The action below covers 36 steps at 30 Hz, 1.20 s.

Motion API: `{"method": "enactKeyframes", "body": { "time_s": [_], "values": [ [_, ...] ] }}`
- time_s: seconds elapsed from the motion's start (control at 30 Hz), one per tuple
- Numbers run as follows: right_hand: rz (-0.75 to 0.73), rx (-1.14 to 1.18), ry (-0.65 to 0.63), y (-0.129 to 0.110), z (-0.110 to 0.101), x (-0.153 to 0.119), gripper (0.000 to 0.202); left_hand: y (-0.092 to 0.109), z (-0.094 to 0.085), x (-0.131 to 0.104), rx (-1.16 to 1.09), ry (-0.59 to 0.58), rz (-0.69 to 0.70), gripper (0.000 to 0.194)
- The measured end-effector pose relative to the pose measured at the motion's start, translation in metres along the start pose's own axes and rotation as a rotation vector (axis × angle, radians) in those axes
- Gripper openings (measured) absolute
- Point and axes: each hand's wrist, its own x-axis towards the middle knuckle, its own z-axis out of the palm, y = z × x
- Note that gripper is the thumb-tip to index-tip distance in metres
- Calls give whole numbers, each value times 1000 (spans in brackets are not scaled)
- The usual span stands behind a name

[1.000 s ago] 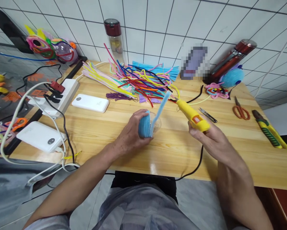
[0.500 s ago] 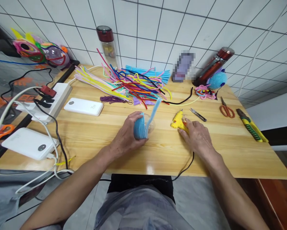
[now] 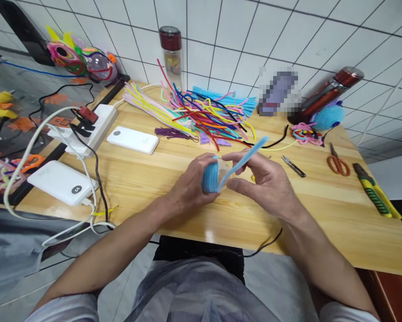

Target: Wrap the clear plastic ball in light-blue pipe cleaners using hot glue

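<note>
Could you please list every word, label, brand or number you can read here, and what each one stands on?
Nothing reads with certainty.
Slim white plastic power bank: digits, too faint and blurred to read.
Wide white plastic power bank with a round dark display: marks, too small to read.
Purple object by the wall: pixelated.

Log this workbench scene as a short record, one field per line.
Left hand: grip closed on a clear rounded object wrapped in blue fuzzy stems
Right hand: grip open around the loose blue fuzzy stem end; contact unclear
Back of table: loose pile of multicoloured fuzzy stems
Right side of table: black-and-silver thread snips, orange-handled scissors, green-and-yellow-handled pliers
Left side of table: two white power banks, white power strip
Surface: light wooden table
</note>
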Motion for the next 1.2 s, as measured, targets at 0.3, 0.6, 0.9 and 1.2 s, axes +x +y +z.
{"method": "enactKeyframes", "body": {
  "time_s": [0.3,0.6,0.9,1.2],
  "values": [
    [147,84,46,28,2,14,20,3,-1,0,-4,-9,27,90],
    [113,137,19,23,-3,4,24,3,-3,0,0,-44,16,90],
    [45,114,79,24,-4,-5,46,3,-1,0,5,-19,21,91],
    [-95,31,-85,15,4,1,13,1,2,-1,3,18,54,86]
  ]
}}
